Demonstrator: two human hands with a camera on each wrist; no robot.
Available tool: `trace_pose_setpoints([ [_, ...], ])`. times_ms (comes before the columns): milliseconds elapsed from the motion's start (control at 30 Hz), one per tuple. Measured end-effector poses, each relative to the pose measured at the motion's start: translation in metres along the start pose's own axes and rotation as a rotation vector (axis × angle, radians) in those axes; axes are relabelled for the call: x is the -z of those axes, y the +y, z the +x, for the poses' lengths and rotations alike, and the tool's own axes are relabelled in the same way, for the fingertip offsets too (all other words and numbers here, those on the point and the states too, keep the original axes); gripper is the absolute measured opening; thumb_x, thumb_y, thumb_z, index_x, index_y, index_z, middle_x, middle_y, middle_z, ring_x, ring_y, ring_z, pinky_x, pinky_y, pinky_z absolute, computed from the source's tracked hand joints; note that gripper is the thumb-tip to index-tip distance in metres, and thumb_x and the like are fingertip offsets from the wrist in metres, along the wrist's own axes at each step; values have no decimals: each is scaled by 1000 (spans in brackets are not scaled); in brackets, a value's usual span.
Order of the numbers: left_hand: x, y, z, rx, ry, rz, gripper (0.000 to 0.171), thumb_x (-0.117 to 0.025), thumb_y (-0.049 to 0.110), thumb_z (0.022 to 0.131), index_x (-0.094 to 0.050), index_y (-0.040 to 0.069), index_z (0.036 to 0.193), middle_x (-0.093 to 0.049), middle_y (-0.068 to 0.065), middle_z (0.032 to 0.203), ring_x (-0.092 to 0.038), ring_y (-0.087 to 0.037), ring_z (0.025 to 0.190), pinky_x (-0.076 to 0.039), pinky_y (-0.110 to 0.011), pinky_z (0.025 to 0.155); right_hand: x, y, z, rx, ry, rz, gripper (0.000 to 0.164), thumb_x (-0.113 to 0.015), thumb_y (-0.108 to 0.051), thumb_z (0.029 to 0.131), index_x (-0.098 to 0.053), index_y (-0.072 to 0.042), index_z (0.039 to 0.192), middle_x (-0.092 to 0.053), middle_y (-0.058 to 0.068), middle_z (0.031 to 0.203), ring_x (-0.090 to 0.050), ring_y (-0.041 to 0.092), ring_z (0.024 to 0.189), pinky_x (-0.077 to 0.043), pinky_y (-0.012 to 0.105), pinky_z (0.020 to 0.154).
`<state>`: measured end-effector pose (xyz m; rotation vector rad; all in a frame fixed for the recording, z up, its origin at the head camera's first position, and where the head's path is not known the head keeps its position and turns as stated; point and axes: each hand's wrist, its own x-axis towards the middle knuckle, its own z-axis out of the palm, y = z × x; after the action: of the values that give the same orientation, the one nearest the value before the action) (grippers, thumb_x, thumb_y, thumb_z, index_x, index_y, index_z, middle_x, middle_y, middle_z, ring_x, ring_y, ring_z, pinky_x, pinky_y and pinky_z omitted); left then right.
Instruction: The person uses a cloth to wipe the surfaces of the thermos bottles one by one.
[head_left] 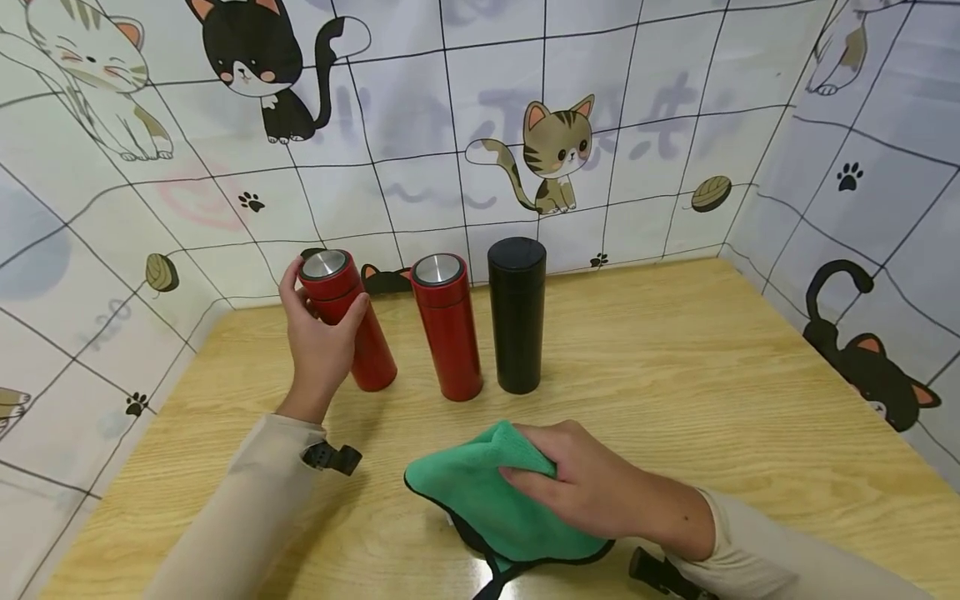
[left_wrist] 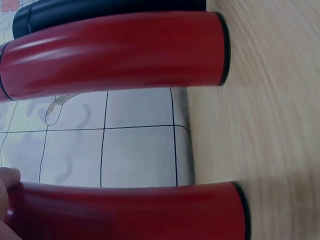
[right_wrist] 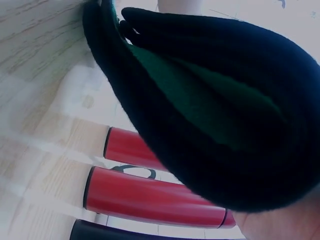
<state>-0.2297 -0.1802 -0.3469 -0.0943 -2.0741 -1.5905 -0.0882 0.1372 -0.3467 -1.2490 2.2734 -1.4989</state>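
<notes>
My left hand (head_left: 321, 337) grips the upper part of the leftmost red thermos (head_left: 372, 354), thumb on its right side and fingers round the left. The thermos stands upright on the wooden table and has a silver-topped lid. In the left wrist view that red thermos (left_wrist: 125, 212) lies along the lower edge, with fingertips at its left end. My right hand (head_left: 592, 479) pinches a folded green cloth (head_left: 480, 492) with dark edging, held at the front of the table. The right wrist view shows the cloth's dark edge (right_wrist: 165, 120) up close, covering parts of the bottles.
A second red thermos (head_left: 450, 333) stands in the middle, and a black thermos (head_left: 517, 325) stands close on its right. Behind the wooden table (head_left: 675, 358) rises a wall covering (head_left: 420, 108) printed with cats and grid lines.
</notes>
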Motion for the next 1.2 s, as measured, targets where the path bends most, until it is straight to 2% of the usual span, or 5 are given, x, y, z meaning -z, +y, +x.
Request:
trace_pose_setpoints([
  [200,5,2,-19,-71,72,46,86,-79,23,84,-26,36,151,-51,-5,136,-53,-14,120,-49,-35,101,10,-6,-1,-21,35,-7,24,-54,-10,102,-63,-12,124,-72,4,120,-71,9,103,-60,28,82],
  [467,6,22,-52,-408,40,-100,85,-79,0,74,-35,7,146,-56,-1,130,-55,-19,118,-48,-24,97,30,-16,-3,-147,286,-110,30,-55,-10,102,-61,-7,131,-71,11,121,-73,17,101,-61,27,77],
  [700,-15,53,-89,-652,-136,-183,91,-80,42,82,-35,-16,135,-57,-2,128,-60,-16,113,-51,-23,96,36,-15,-2,-250,485,-128,30,-53,-14,103,-61,-5,131,-69,15,121,-73,25,99,-61,35,78],
  [967,-43,66,-130,-667,-387,-204,87,-80,40,81,-39,-13,136,-60,-20,124,-61,-20,111,-52,-28,96,34,-18,-1,-204,626,-134,28,-53,-13,103,-62,-7,128,-70,11,121,-71,10,102,-60,31,84],
  [1200,-58,70,-145,-611,-453,-221,86,-84,33,79,-37,-7,139,-58,-17,127,-60,-24,114,-53,-34,98,28,-26,-2,-37,643,-70,32,-52,-1,100,-63,-8,130,-69,2,126,-68,8,111,-58,24,88],
])
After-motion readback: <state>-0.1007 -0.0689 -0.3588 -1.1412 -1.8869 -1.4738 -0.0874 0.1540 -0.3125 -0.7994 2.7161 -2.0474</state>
